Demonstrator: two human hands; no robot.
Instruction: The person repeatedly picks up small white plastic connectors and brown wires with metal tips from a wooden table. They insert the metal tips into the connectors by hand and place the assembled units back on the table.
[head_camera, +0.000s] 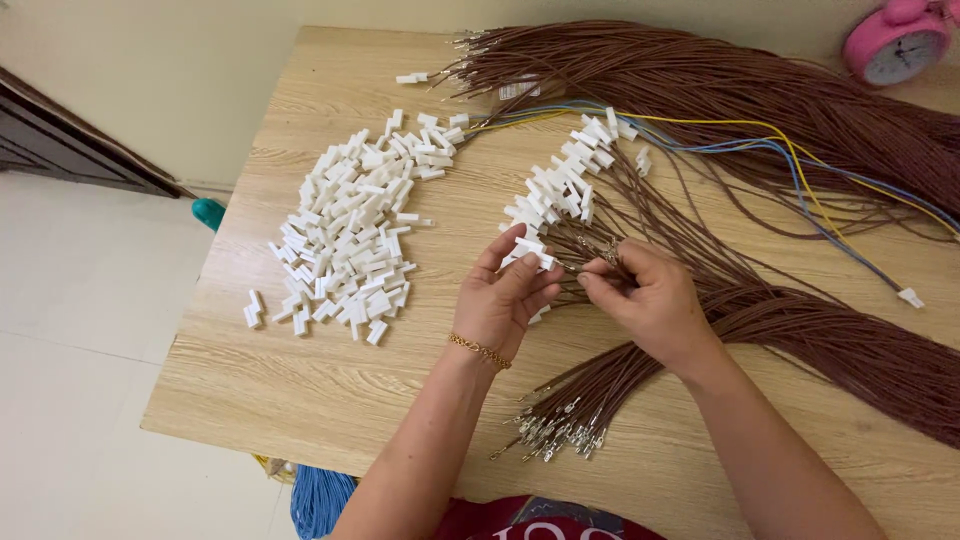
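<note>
your left hand (505, 295) pinched white connector (533, 250), long axis toward right. right hand (650, 300) clamped brown wire (590, 258) tip, just right of connector, nearly touching.

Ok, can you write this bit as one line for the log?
left hand: holds white connector | right hand: pinches brown wire | nearby: pile of white connectors, brown wire bundle | surface: wooden table

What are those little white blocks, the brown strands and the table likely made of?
The white blocks look like moulded plastic: uniform, matte, sharp-edged. The brown strands seem to be plastic-coated wires, as shiny metal tips show at their ends. The table has a pale wood-grain surface, possibly laminate rather than solid wood.
</note>
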